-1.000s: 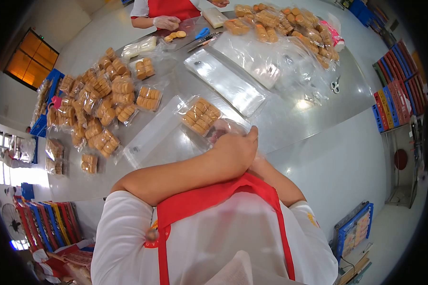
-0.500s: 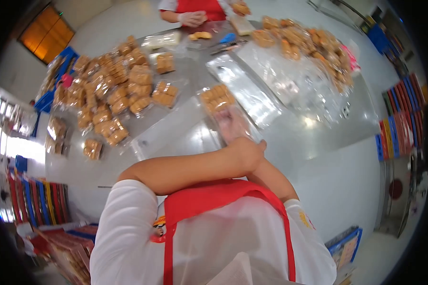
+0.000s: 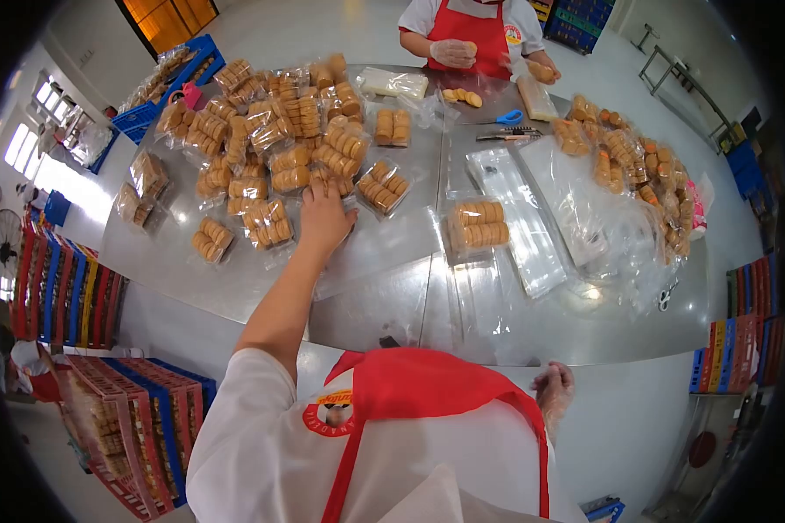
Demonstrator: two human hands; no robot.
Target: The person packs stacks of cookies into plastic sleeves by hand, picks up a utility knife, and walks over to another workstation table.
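Head view: I see left hand (image 3: 326,216) at near right edge of heap (image 3: 269,125), fingertips on biscuit pack (image 3: 344,186) just beyond; cannot tell if clamped. Right hand (image 3: 554,389) well apart, near right, off table (image 3: 371,309), fingers curled, grip unclear

The clear-wrapped pack of round tan biscuits (image 3: 344,186) under the left hand (image 3: 325,213) is partly covered, its grip unclear. The forearm behind the right hand (image 3: 554,390) is mostly hidden. The top edge crops the head of the red-aproned co-worker (image 3: 468,33); the bottom edge cuts a blue plastic crate (image 3: 604,509).
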